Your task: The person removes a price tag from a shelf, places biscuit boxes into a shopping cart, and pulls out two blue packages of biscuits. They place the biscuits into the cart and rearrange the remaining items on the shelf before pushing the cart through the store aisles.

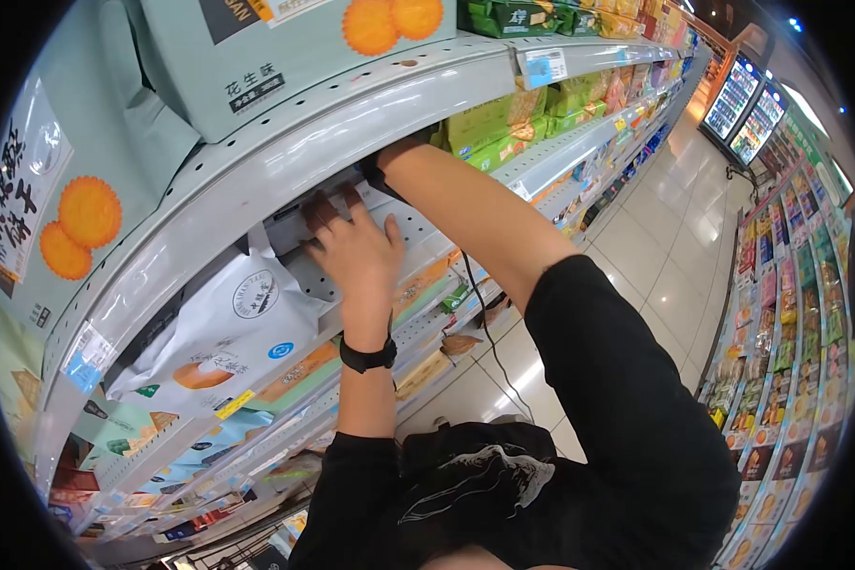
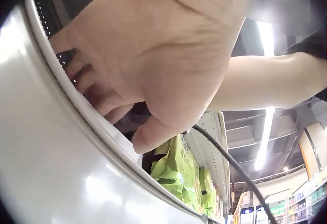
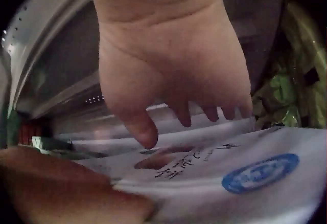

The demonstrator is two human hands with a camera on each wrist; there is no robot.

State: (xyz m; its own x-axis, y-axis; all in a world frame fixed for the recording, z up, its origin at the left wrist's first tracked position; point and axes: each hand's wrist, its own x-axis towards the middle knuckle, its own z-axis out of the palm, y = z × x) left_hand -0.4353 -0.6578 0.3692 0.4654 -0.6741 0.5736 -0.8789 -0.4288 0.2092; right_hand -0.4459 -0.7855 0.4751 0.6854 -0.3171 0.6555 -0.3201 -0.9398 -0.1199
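Note:
My left hand (image 1: pixel 361 252) reaches over the shelf with its fingers spread and loosely bent, under the lip of the shelf above. In the left wrist view the left hand (image 2: pixel 148 55) shows its palm, thumb pointing down beside the grey shelf edge. My right hand goes deep under the upper shelf and is hidden in the head view. In the right wrist view the right hand (image 3: pixel 173 70) hangs palm-side to the camera, fingertips right at a white package (image 3: pixel 260 150) with a blue round mark. Part of my left hand (image 3: pixel 66 188) overlaps that package's near side.
Another white package (image 1: pixel 228 332) leans at the shelf's left. Green packages (image 1: pixel 494 133) line the shelf beyond my right arm. Large pale-green biscuit bags (image 1: pixel 294 66) stand on the shelf above, behind a metal lip (image 1: pixel 285 152). A black cable (image 1: pixel 489 332) hangs over the tiled aisle.

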